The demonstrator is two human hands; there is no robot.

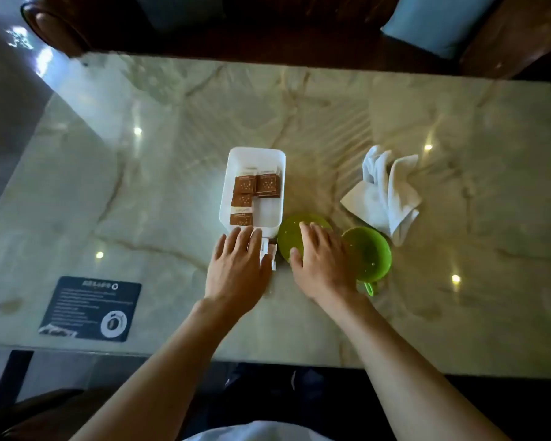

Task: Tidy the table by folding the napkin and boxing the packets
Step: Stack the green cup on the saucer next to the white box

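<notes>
A white rectangular box (236, 163) stands mid-table with several brown packets (256, 186) lying inside it. White packets (268, 254) lie on the table just before the box, partly under the fingers of my left hand (239, 265), which rests flat on them with fingers spread. A crumpled white napkin (385, 192) lies unfolded to the right. My right hand (322, 259) lies open, palm down, on a green saucer (291, 232).
A green cup (369, 253) stands beside the saucer, its handle toward me. A dark printed card (91, 308) lies at the near left of the marble table (458, 313). Brown seats and a blue cushion (439, 23) stand beyond the far edge.
</notes>
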